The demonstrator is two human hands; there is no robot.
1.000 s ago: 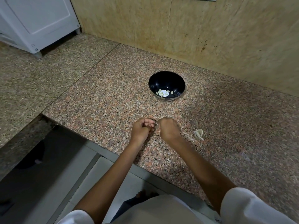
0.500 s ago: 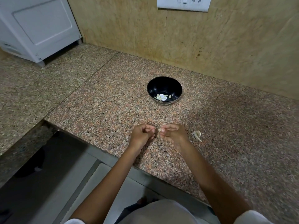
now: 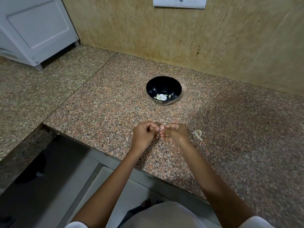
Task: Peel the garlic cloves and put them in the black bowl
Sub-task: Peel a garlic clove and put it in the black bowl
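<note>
The black bowl stands on the granite counter with several peeled garlic cloves at its bottom. Well in front of it, near the counter's front edge, my left hand and my right hand meet fingertip to fingertip, fingers curled, thumbs side by side. They pinch a small garlic clove between them; it is almost wholly hidden by the fingers. A pale piece of garlic with loose skin lies on the counter just right of my right hand.
A white appliance sits at the back left on the adjoining counter. A tan tiled wall with a switch plate runs behind the bowl. The counter edge drops to the floor below my forearms.
The view has tilted up, so the switch plate shows. My right hand has turned a little, its fingers now more visible. Both hands stay together at the same spot.
</note>
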